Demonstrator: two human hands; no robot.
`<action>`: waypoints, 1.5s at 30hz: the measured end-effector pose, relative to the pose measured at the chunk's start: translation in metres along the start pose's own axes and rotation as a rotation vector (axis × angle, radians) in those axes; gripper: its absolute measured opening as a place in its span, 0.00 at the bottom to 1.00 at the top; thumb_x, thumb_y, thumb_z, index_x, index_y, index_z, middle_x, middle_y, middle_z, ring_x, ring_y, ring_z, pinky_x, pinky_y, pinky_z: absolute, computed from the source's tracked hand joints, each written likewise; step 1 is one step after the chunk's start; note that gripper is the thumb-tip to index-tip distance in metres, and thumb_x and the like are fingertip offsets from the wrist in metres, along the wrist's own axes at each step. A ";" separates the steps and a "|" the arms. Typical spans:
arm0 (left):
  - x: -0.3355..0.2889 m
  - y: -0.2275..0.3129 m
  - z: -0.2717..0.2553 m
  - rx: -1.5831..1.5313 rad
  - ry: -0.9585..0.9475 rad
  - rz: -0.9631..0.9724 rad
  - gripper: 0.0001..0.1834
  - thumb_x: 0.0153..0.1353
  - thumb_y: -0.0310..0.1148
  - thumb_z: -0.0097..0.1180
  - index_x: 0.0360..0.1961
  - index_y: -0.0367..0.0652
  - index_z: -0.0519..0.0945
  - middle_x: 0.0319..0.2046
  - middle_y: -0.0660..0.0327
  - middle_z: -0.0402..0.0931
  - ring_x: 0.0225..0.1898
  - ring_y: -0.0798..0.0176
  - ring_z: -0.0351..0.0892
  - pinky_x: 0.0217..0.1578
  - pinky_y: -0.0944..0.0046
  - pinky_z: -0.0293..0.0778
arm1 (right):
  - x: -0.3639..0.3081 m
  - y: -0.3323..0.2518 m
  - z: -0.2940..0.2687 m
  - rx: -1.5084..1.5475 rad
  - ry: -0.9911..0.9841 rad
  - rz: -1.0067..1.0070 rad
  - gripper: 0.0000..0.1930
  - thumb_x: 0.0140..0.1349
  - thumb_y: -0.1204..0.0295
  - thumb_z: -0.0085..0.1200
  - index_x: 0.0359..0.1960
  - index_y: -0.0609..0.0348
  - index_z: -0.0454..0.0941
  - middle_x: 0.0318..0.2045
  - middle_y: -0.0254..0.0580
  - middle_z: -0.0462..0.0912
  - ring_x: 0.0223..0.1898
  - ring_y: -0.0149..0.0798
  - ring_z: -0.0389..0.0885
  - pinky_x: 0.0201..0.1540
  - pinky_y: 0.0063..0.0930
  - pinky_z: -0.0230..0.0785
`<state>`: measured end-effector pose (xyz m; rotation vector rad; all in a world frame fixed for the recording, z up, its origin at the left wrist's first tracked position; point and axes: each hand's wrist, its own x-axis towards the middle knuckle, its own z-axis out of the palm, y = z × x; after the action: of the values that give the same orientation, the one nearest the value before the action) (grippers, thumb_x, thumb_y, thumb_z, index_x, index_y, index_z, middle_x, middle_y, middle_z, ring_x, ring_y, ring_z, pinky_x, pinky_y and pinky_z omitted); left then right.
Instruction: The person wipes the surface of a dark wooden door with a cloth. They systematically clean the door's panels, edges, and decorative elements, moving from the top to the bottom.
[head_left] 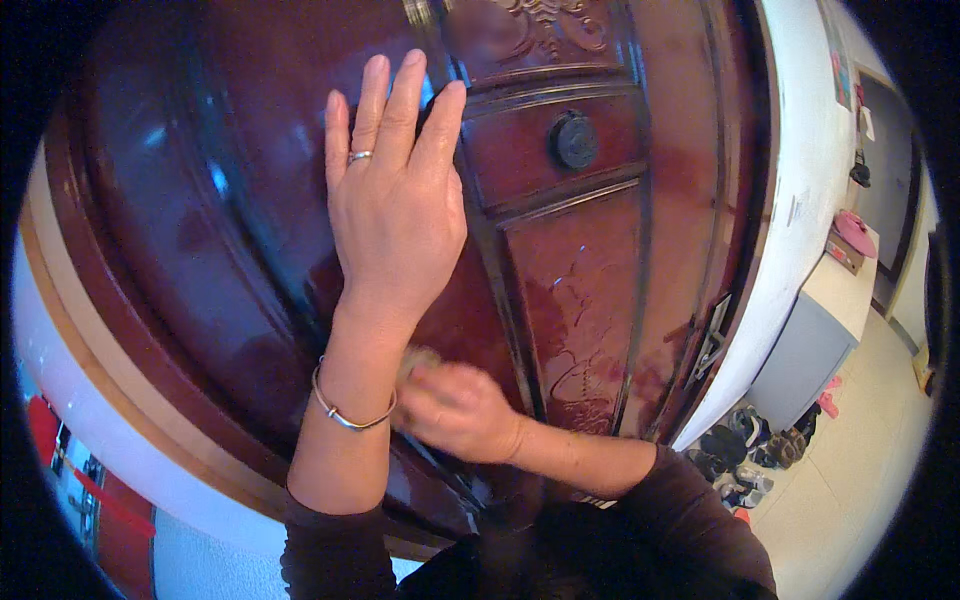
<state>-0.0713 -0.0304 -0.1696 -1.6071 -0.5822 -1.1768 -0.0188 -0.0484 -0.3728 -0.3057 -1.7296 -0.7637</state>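
Observation:
A dark reddish-brown door (560,240) with raised panels and carved patterns fills most of the view before me. My left hand (395,215) lies spread with its fingers up, over the door's middle. It wears a ring, and a metal bracelet (355,422) circles the wrist. Beside that wrist, lower down, my right hand (460,412) is curled and blurred by motion. At its fingertips shows a small greenish-grey thing (418,362), too smeared to name and partly hidden by the left forearm. A dark round fitting (573,140) sits on the door, right of the left hand.
A metal handle plate (712,340) is on the door's right edge, next to a white wall (795,190). Beyond are a light cabinet (815,320) with a pink item (853,232) on top, and several shoes (745,440) on the tiled floor (850,450).

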 end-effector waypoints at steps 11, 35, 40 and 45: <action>-0.107 -0.090 -0.087 0.212 0.085 -0.383 0.21 0.70 0.29 0.43 0.63 0.43 0.71 0.67 0.54 0.64 0.71 0.45 0.56 0.70 0.43 0.47 | 0.086 0.067 -0.039 -0.520 0.349 0.400 0.22 0.45 0.83 0.58 0.46 0.57 0.81 0.51 0.52 0.74 0.51 0.55 0.71 0.51 0.43 0.65; -0.125 -0.102 -0.110 -0.685 0.249 -0.499 0.41 0.73 0.59 0.23 0.72 0.33 0.49 0.74 0.48 0.44 0.76 0.52 0.39 0.74 0.51 0.35 | 0.087 -0.064 0.080 0.031 -0.013 -0.044 0.17 0.54 0.72 0.58 0.47 0.61 0.81 0.51 0.43 0.76 0.56 0.46 0.74 0.51 0.39 0.71; -0.131 -0.107 -0.111 -0.612 0.158 -0.443 0.41 0.73 0.59 0.23 0.71 0.31 0.51 0.73 0.46 0.47 0.75 0.47 0.42 0.73 0.50 0.40 | 0.094 -0.025 0.060 0.072 0.041 0.021 0.19 0.49 0.73 0.62 0.46 0.59 0.81 0.50 0.39 0.77 0.52 0.48 0.76 0.48 0.43 0.73; -0.129 -0.103 -0.118 -0.429 0.104 -0.476 0.31 0.74 0.46 0.32 0.70 0.34 0.59 0.72 0.47 0.52 0.75 0.45 0.44 0.72 0.45 0.40 | 0.145 0.052 -0.010 -0.017 0.477 0.311 0.05 0.54 0.78 0.56 0.33 0.64 0.79 0.29 0.45 0.79 0.32 0.46 0.78 0.39 0.35 0.70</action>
<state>-0.2562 -0.0775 -0.2392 -1.8010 -0.7002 -1.8257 -0.0255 -0.0423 -0.2186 -0.3612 -1.1921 -0.5660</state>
